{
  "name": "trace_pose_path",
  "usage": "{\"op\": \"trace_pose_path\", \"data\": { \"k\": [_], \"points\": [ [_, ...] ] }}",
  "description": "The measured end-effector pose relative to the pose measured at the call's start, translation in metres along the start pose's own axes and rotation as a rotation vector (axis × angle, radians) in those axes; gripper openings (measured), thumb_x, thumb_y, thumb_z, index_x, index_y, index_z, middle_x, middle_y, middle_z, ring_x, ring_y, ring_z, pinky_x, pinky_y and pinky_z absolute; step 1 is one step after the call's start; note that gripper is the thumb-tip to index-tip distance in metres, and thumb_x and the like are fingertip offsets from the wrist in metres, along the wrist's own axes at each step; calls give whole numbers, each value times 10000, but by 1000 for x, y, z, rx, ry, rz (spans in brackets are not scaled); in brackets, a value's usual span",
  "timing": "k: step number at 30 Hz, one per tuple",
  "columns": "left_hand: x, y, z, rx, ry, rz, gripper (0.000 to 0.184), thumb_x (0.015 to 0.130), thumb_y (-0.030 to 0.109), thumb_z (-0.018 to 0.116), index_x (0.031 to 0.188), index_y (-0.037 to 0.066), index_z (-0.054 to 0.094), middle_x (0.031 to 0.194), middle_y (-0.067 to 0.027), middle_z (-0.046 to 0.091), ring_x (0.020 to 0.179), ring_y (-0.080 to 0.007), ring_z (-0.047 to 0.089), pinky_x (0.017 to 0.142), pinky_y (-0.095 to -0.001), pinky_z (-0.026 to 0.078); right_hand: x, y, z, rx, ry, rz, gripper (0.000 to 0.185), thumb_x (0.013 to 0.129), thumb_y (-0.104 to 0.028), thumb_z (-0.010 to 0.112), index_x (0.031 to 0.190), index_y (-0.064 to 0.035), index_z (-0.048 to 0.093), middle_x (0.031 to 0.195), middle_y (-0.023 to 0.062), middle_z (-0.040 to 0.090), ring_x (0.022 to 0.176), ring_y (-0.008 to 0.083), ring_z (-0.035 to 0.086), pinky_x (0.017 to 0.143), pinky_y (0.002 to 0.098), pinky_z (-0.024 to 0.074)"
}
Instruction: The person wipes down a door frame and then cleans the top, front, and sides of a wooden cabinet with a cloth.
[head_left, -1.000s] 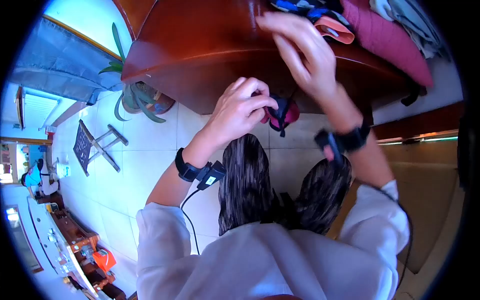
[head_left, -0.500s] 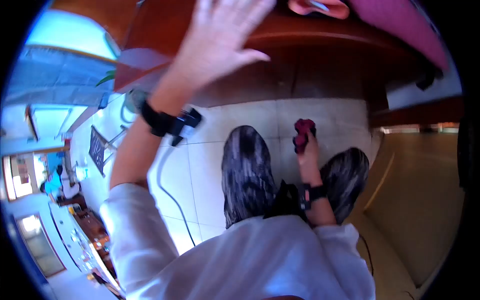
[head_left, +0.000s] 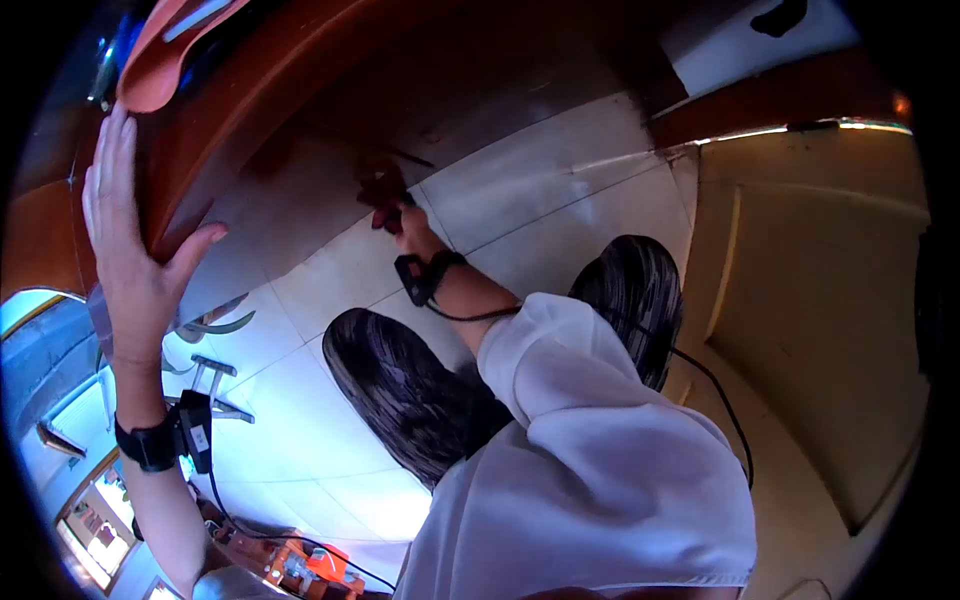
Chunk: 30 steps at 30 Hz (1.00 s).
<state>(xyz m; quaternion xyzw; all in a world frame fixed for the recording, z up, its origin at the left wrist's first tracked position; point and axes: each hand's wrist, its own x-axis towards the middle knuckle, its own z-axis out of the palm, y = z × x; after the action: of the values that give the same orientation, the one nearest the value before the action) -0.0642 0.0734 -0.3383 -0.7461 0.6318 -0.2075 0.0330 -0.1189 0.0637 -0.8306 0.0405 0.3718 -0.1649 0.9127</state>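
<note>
The right hand (head_left: 413, 228) grips the dark red bundle (head_left: 382, 195), not yet released, low beyond the knees, perhaps touching the shadowed floor (head_left: 335, 268), while the left hand (head_left: 132, 275), outspread and unladen, reaches over the surface (head_left: 225, 135) at left.

- No word, number or brand can be read for certain;
- a small white label (head_left: 199, 437) sits on the face of the black box (head_left: 190, 412) worn at the person's left wrist; faint dark marks show on it, too small to make out as letters or digits;
- a reddish patch (head_left: 417, 268) shows on the black device (head_left: 408, 285) worn at the right wrist; whether it is a label or part of the casing, I cannot tell;
- reddish shapes (head_left: 92, 516) show within the far brown-framed opening at lower left; they are too blurred to tell as signs or pictures.
</note>
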Motion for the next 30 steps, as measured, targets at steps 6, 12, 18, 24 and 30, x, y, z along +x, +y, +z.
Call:
{"op": "trace_pose_path", "data": {
  "k": [6, 12, 18, 24, 30],
  "points": [
    [-3, -8, -4, 16, 21, 35, 962, 647, 572, 678, 1400, 131, 273, 1412, -123, 333, 1292, -313, 331, 1082, -477, 221, -13, -142, -21, -296, -89, -215, 179, 765, -36, 590, 941, -64, 604, 825, 88, 631, 764, 216, 604, 734, 304, 503],
    [-6, -14, -5, 9, -7, 62, 924, 672, 519, 692, 1394, 112, 283, 1400, -133, 349, 1285, -318, 340, 1075, -466, 241, 10, -322, -60, -711, 85, -1090, 274, 876, -159, 455, 1079, -3, 553, 940, 112, 619, 863, 237, 594, 788, 347, 486],
    [-5, -16, -6, 4, -5, 88, 882, 696, 472, 699, 1389, 105, 295, 1387, -137, 367, 1272, -323, 358, 1066, -459, 261, 2, -215, -19, -167, 132, -794, 440, 930, -245, 442, 1322, -55, 380, 1219, 88, 477, 1028, 227, 492, 868, 345, 428],
    [-5, -10, -6, -41, -17, 52, 867, 696, 432, 719, 1386, 111, 302, 1386, -138, 369, 1260, -328, 373, 1047, -432, 307, -35, -85, 24, -129, 151, -220, 402, 885, -181, 450, 1267, -57, 446, 1006, 104, 573, 854, 226, 561, 723, 337, 491],
    [-10, -13, 1, -139, 2, 40, 821, 703, 322, 734, 1386, 141, 315, 1414, -104, 338, 1306, -293, 313, 1063, -427, 286, 26, -286, -63, -283, -29, -616, 341, 860, -124, 445, 1179, -22, 509, 995, 66, 584, 820, 213, 563, 653, 326, 491]
  ]
}}
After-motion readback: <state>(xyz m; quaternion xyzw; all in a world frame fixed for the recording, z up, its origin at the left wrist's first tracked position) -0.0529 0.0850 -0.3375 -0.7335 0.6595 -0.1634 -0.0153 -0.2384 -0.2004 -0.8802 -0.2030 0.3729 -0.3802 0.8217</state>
